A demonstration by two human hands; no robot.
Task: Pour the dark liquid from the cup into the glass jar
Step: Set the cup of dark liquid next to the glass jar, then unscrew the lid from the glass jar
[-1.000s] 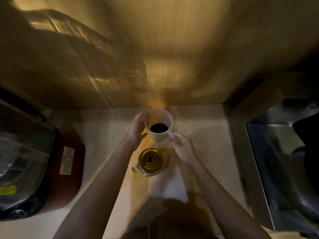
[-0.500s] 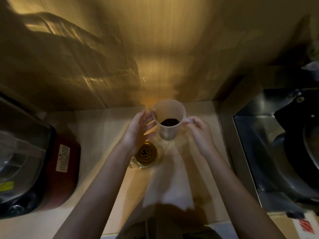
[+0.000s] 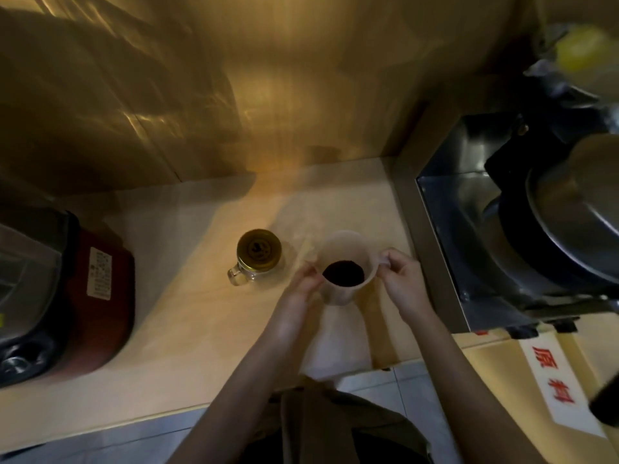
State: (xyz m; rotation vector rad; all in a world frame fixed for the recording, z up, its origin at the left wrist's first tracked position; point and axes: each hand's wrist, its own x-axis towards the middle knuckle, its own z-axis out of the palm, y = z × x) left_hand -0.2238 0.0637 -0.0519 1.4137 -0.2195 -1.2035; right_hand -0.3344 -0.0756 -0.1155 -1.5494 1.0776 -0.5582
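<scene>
Left of the cup point(image 3: 345, 267) stands the lidded glass jar point(image 3: 257, 256), nothing between them, while the left hand point(image 3: 303, 286) cradles the cup's side and the right hand point(image 3: 403, 283) grips its handle.

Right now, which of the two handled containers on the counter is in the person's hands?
The white cup with dark liquid, held by the left hand and right hand. The glass jar stands untouched to its left.
</scene>
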